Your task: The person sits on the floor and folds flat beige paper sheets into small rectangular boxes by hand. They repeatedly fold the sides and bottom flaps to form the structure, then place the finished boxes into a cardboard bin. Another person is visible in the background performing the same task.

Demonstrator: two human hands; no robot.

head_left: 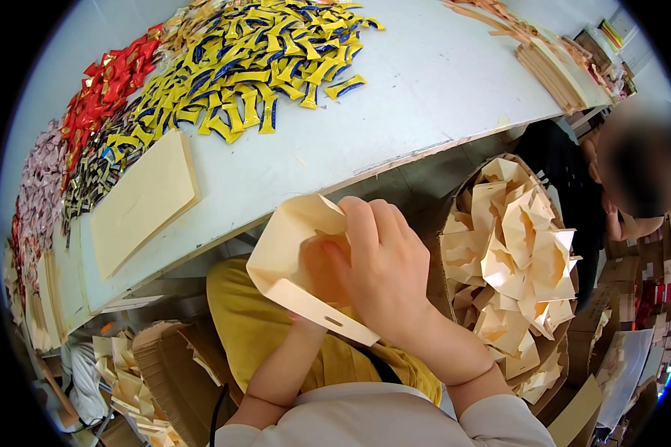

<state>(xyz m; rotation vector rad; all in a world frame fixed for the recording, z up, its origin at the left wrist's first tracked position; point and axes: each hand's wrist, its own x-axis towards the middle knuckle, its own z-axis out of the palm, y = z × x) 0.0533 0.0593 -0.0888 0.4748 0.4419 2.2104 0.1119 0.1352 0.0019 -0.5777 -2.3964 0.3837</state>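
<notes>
A cream folded paper box (285, 246), its mouth turned up toward me, is held above my lap. My right hand (384, 261) grips its right wall, fingers outside and thumb reaching in. Along its near side runs a flap with a small slot (334, 321). My left hand (299, 319) holds the box from below; just a bit of it shows beside the flap, and the rest is hidden. Left of the box, a flat stack of cream card blanks (145, 205) lies at the table's near edge.
On the white table (417, 82) lie heaps of yellow-and-blue wrapped sweets (261, 63), red ones (108, 86) and pale pink ones (41, 175). A carton of folded boxes (511, 253) stands at my right, an open cardboard carton (175, 372) at my left. A person (574, 171) sits at the right.
</notes>
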